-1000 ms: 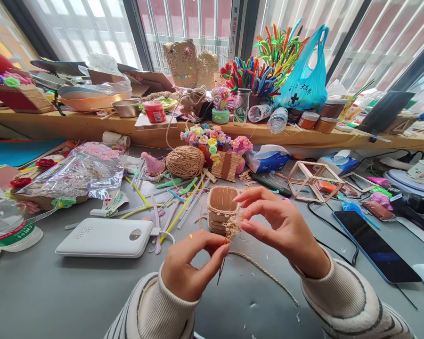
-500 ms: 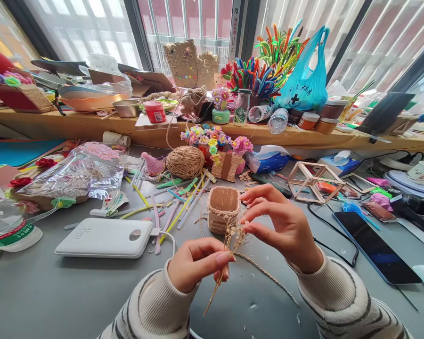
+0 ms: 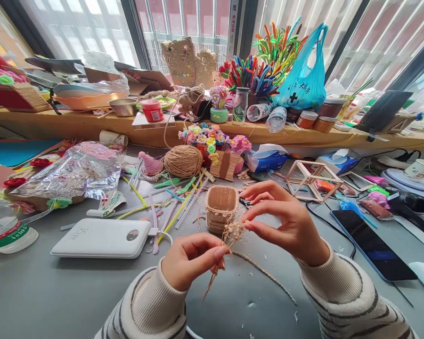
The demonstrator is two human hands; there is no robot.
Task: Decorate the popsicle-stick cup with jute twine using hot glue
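Observation:
Thumb and fingers of my left hand (image 3: pixel 194 260) are pinched around the thin stems of a small bunch of dried flowers (image 3: pixel 233 230). The stem ends stick out below that hand. My right hand (image 3: pixel 286 219) has thumb and index finger closed at the flower heads on the right side, its other fingers curled above. Just behind the bunch stands a small brown basket (image 3: pixel 217 221) with a twine-trimmed rim, partly covered by the flowers. A length of braided twine (image 3: pixel 268 274) lies on the table below the right hand.
A white power bank (image 3: pixel 101 238) with a cable lies left of the hands. Behind it are scattered sticks and a ball of twine (image 3: pixel 183 161). To the right are a phone (image 3: pixel 372 245), a black cable and a wooden stick frame (image 3: pixel 313 180). Craft supplies crowd the ledge.
The flower heads have drawn closer together between my hands, and the stem ends sit slightly higher. The view has shifted a little; both hands keep their grip.

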